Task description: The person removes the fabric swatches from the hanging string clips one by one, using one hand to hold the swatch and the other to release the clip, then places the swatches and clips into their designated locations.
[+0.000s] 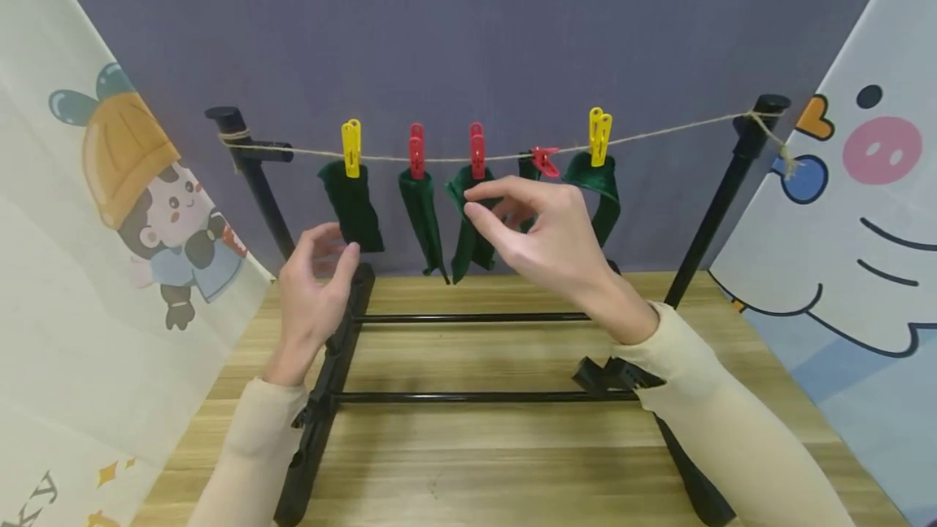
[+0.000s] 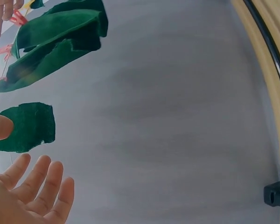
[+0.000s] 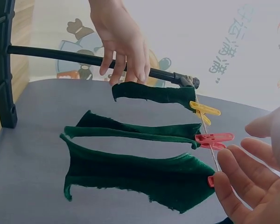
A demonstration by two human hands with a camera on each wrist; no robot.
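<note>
Several dark green cloth pieces hang from a thin string [image 1: 673,131], held by plastic clothespins. My left hand [image 1: 311,295] is beside the leftmost cloth [image 1: 357,214], under a yellow clothespin [image 1: 352,149]; its fingers are spread and grip nothing in the left wrist view. Bent loosely, my right hand [image 1: 552,234] hovers in front of the middle cloth [image 1: 464,246], just below its red clothespin [image 1: 477,151]. Thumb and fingers stand apart in the right wrist view. Another red clothespin [image 1: 416,151] and a sideways red one [image 1: 544,162] flank it. A yellow clothespin [image 1: 600,137] holds the rightmost cloth [image 1: 606,193].
The string runs between two black posts, the left post [image 1: 267,202] and the right post [image 1: 713,210]. Black crossbars [image 1: 468,398] join the frame's feet on a wood-grain table [image 1: 468,462]. A grey-blue panel [image 1: 468,39] stands behind, with cartoon-printed panels at both sides.
</note>
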